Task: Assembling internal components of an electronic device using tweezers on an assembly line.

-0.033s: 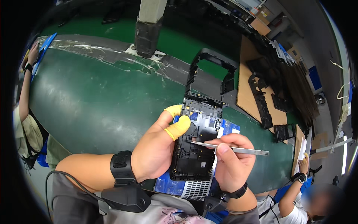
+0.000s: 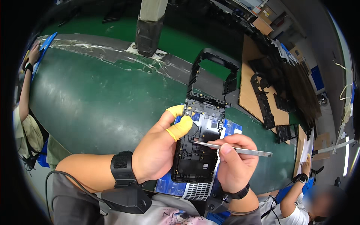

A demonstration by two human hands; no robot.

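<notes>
My left hand (image 2: pixel 155 150), with yellow finger cots on its thumb and a finger, grips the left side of a black plastic housing (image 2: pixel 193 165). The housing has ribs, small brass-coloured inserts and an open frame at its far end. In my right hand (image 2: pixel 236 165) is a pair of metal tweezers (image 2: pixel 247 151), pinched between thumb and fingers. The tweezers' tips lie at the middle of the housing, near a small slot. Whether anything is between the tips is too small to tell.
Below the housing is a blue box (image 2: pixel 168 186) with a white grid (image 2: pixel 197 191). Further black plastic parts (image 2: pixel 264 101) lie on cardboard (image 2: pixel 245 82) at the right. A post (image 2: pixel 148 35) stands at the far side of the green table (image 2: pixel 93 97). Other people work at left and right.
The housing and the tweezers have shifted very slightly to the right. Both hands keep their hold.
</notes>
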